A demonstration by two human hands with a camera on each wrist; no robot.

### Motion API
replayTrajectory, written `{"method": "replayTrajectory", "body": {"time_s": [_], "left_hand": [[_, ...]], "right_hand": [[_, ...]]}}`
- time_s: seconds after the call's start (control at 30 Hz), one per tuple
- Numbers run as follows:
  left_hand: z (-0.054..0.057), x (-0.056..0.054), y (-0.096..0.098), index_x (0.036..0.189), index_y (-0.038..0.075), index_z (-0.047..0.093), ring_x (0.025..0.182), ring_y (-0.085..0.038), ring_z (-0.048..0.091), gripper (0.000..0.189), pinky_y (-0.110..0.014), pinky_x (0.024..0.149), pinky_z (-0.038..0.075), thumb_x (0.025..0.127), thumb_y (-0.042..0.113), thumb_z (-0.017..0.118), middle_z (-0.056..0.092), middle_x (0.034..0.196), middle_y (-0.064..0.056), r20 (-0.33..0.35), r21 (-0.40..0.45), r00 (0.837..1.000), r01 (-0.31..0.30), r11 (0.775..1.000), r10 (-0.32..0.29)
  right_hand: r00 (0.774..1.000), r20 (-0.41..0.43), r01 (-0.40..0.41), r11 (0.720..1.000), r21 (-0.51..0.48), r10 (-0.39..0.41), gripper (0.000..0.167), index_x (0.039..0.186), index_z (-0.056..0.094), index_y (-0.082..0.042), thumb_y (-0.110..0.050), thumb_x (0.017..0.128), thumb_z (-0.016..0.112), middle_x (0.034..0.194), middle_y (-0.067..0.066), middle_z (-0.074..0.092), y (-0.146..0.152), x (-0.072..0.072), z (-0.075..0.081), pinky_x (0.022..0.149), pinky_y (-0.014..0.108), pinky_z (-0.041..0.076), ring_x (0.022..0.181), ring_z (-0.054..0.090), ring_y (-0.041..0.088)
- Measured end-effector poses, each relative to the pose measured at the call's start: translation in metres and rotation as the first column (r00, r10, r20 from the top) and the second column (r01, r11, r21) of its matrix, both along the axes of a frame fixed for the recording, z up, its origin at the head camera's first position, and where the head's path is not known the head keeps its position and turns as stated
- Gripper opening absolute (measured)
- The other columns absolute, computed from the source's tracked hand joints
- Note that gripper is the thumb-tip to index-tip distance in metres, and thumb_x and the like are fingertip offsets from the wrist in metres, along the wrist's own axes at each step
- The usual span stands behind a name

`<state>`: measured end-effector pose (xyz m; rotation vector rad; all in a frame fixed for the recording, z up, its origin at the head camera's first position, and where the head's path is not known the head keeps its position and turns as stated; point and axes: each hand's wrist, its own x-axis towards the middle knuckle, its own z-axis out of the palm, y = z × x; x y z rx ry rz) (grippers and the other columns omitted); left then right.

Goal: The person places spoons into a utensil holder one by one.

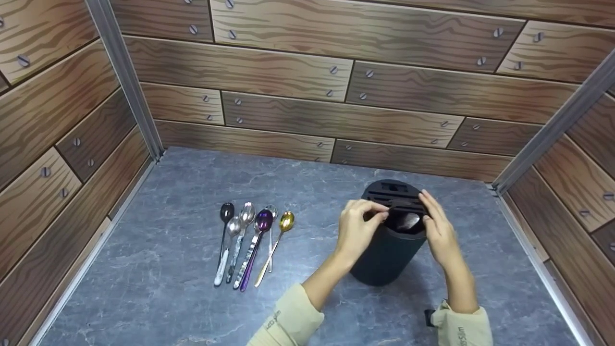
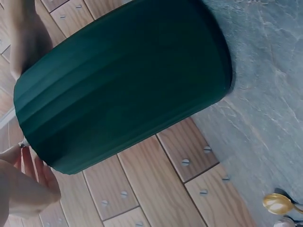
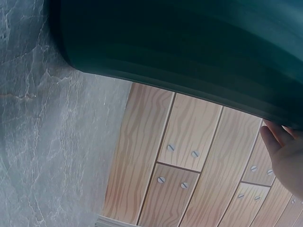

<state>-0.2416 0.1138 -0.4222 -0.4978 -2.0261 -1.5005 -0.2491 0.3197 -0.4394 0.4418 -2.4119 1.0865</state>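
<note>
The dark holder [image 1: 382, 262] stands upright on the desk [image 1: 144, 288] at right of centre in the head view, its long axis vertical and its slotted top between the two hands. The left hand [image 1: 356, 228] is at the left of the near opening, thumb and forefinger pinching a thin piece [image 2: 23, 143] mostly hidden at the rim; which object it belongs to, I cannot tell. The right hand [image 1: 441, 238] lies along the right side of the rim, fingers fairly straight and touching it rather than curled round it. A shiny oval patch [image 1: 408, 221] shows in the opening between them, perhaps a spoon bowl. The loose spoons [image 1: 264, 221] lie left of centre in the frame, well apart from the holder, bowls toward the upper part and handles mostly slanting to the lower left. The left hand is the nearer one to them, with the gold spoon [image 1: 287, 221] at the closest edge.
</note>
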Motion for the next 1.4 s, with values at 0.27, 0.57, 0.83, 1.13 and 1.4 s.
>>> {"method": "replayTrajectory", "body": {"time_s": [0.27,0.57,0.83,1.13,1.4], "left_hand": [[-0.017,-0.003,-0.013,0.079,0.011,0.074,0.083,-0.010,0.055,0.006,-0.024,0.076,0.043,0.074,0.011,0.075,0.065,0.085,0.006,0.042,0.088,0.997,-0.069,0.994,0.066],[-0.033,-0.003,-0.035,0.081,0.007,0.072,0.078,-0.010,0.059,0.004,-0.022,0.073,0.049,0.078,0.007,0.072,0.066,0.083,0.002,0.141,0.176,0.990,-0.050,0.983,0.025],[-0.041,-0.005,-0.056,0.084,0.004,0.071,0.076,-0.012,0.061,0.005,-0.022,0.072,0.050,0.079,0.004,0.070,0.065,0.083,-0.001,0.191,0.178,0.981,-0.075,0.981,0.040],[-0.053,-0.006,-0.074,0.085,0.000,0.069,0.074,-0.018,0.063,0.006,-0.024,0.071,0.051,0.078,-0.001,0.069,0.066,0.082,-0.007,0.254,0.205,0.966,-0.101,0.973,0.047],[-0.064,-0.008,-0.088,0.086,-0.001,0.068,0.073,-0.019,0.062,0.009,-0.026,0.070,0.051,0.077,-0.004,0.068,0.065,0.083,-0.008,0.323,0.156,0.943,-0.143,0.977,0.087]], "right_hand": [[1.000,0.007,0.000,1.000,0.003,0.000,0.042,0.135,0.043,-0.001,0.000,0.093,0.039,0.142,0.010,0.035,-0.001,0.000,0.001,0.104,0.022,0.019,0.130,0.028,0.026],[0.999,0.041,0.004,1.000,-0.008,-0.004,0.043,0.136,0.042,-0.003,-0.001,0.093,0.038,0.144,0.007,0.034,-0.001,0.001,0.000,0.106,0.045,0.019,0.131,0.026,0.029],[0.999,0.039,0.003,1.000,-0.011,-0.003,0.043,0.136,0.042,-0.003,-0.002,0.093,0.038,0.144,0.008,0.033,-0.001,0.001,0.000,0.106,0.048,0.019,0.131,0.026,0.028],[0.999,0.031,0.012,1.000,-0.010,-0.012,0.043,0.135,0.043,-0.003,-0.001,0.093,0.038,0.143,0.008,0.035,-0.001,0.000,0.000,0.106,0.042,0.021,0.130,0.028,0.026],[1.000,0.025,0.005,1.000,-0.023,-0.005,0.043,0.135,0.043,-0.002,0.000,0.093,0.039,0.143,0.005,0.034,-0.002,0.001,0.000,0.105,0.048,0.020,0.130,0.028,0.028]]}}
